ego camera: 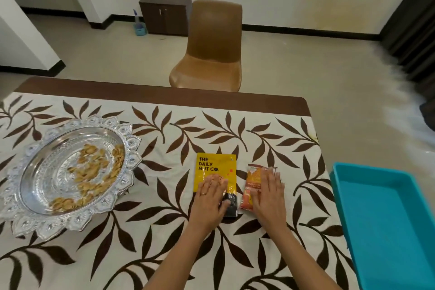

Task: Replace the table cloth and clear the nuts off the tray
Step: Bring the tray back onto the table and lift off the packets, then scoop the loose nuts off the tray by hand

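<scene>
You can read one label only: "THE DAILY NUT CO." in black capitals, top left of the yellow pouch [215,167], lying near 5 o'clock on the worktop [141,88]. At its 3 o'clock the orange packet [255,181] carries print, too blurred for you to read.

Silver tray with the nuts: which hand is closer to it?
Left. The left hand lies flat on the yellow packet, to the right of the silver tray. The right hand is farther away, flat on the orange packet.
</scene>
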Motion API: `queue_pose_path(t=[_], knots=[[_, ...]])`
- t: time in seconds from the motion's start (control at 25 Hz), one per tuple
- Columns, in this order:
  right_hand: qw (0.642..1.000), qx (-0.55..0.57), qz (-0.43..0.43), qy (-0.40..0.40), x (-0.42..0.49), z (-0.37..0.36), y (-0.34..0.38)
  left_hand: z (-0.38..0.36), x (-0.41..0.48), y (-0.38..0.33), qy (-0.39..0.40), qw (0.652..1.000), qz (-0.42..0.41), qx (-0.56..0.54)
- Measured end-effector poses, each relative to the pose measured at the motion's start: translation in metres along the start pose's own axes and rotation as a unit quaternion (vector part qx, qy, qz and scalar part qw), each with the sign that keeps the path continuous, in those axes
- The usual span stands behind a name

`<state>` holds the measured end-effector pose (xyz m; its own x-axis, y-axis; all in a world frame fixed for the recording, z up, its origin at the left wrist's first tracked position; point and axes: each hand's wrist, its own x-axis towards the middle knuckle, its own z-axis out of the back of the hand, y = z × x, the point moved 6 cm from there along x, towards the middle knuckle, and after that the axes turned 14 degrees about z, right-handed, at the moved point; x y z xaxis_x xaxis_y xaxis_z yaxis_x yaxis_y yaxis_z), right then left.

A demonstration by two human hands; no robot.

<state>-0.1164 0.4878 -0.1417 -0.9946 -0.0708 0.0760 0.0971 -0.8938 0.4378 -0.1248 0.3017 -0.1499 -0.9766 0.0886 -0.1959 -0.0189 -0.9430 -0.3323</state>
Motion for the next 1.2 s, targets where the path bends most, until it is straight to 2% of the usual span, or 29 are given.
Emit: queue_pose_path(t=[0.08, 0.2, 0.32, 0.4, 0.48, 0.56, 0.64, 0.72, 0.8, 0.88, 1.0, 1.12, 1.2], knots=[[0.996, -0.044, 0.012, 0.072, 0.004, -0.013, -0.009, -0.013, 0.010, 0.008, 0.034, 0.998, 0.017, 0.040], [0.992, -0.049, 0.013, 0.118, 0.000, -0.018, -0.024, -0.014, 0.016, 0.018, 0.050, 0.996, 0.037, 0.068], [0.992, -0.050, 0.027, 0.112, 0.000, -0.008, -0.021, 0.003, 0.013, 0.017, 0.034, 0.998, 0.052, 0.029], [0.996, 0.002, 0.057, 0.062, 0.014, 0.003, 0.012, 0.031, 0.004, 0.014, 0.002, 0.997, 0.062, -0.043], [0.991, 0.081, 0.110, 0.006, 0.034, 0.016, 0.068, 0.075, -0.007, 0.013, -0.067, 0.984, 0.069, -0.149], [0.970, 0.160, 0.174, -0.054, 0.056, 0.029, 0.137, 0.133, -0.022, 0.028, -0.183, 0.951, 0.077, -0.235], [0.942, 0.212, 0.241, -0.095, 0.075, 0.038, 0.205, 0.191, -0.039, 0.057, -0.299, 0.917, 0.081, -0.251], [0.918, 0.254, 0.297, -0.065, 0.093, 0.033, 0.270, 0.232, -0.050, 0.106, -0.361, 0.899, 0.125, -0.214], [0.909, 0.243, 0.339, 0.006, 0.109, 0.015, 0.328, 0.253, -0.055, 0.166, -0.351, 0.896, 0.219, -0.160], [0.906, 0.164, 0.381, 0.080, 0.123, -0.013, 0.370, 0.259, -0.055, 0.219, -0.295, 0.900, 0.302, -0.108], [0.890, -0.001, 0.430, 0.153, 0.141, -0.052, 0.403, 0.253, -0.049, 0.259, -0.201, 0.916, 0.347, -0.030], [0.887, -0.144, 0.409, 0.156, 0.149, -0.068, 0.406, 0.236, -0.055, 0.266, -0.149, 0.912, 0.379, 0.057], [0.910, -0.161, 0.354, 0.142, 0.142, -0.067, 0.400, 0.220, -0.063, 0.259, -0.129, 0.908, 0.386, 0.096]])
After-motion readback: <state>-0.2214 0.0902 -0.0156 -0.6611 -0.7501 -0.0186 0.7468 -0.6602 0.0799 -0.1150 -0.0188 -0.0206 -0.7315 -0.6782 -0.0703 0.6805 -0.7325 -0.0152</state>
